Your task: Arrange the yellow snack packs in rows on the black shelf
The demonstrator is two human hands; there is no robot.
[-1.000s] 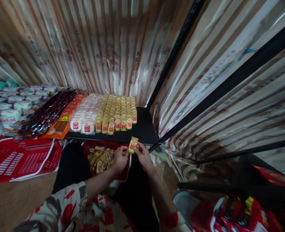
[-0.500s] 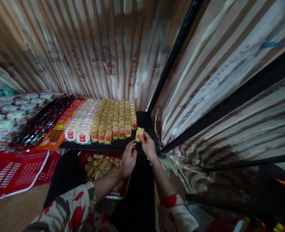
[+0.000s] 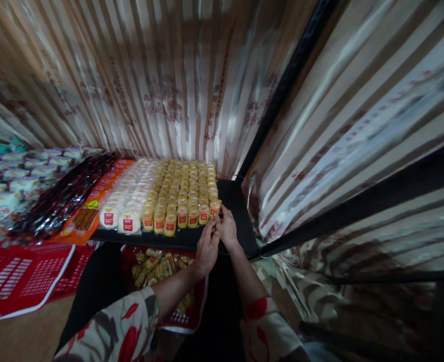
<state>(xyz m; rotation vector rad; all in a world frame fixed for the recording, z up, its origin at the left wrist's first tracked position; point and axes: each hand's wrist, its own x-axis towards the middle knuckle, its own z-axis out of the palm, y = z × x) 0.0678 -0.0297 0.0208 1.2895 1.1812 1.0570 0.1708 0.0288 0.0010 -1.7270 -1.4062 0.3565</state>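
My right hand (image 3: 227, 227) pinches a small yellow snack packet (image 3: 215, 206) with a red-and-white label. The packet stands at the front of the rightmost row of matching yellow packets (image 3: 182, 216) on the black shelf (image 3: 242, 211). Close beside it is my left hand (image 3: 207, 247), its bunched fingertips by the packet's lower edge and against the right fingers. Whether those fingertips hold anything is hidden. Below the shelf edge, a red basket (image 3: 203, 301) holds many loose yellow packets (image 3: 157, 269), partly covered by my left forearm.
Left of the yellow rows stand clear-wrapped white packets (image 3: 129, 222), then an orange pack (image 3: 79, 221), dark shiny packs (image 3: 56, 203) and white bags (image 3: 3, 206). Another red basket (image 3: 18, 276) is at lower left. A black post (image 3: 267, 125) and striped curtain (image 3: 161, 75) bound the shelf.
The yellow packet in my right hand has moved from standing apart, near the shelf's front, to the front of the rightmost row. My left hand has followed and come closer to the right.
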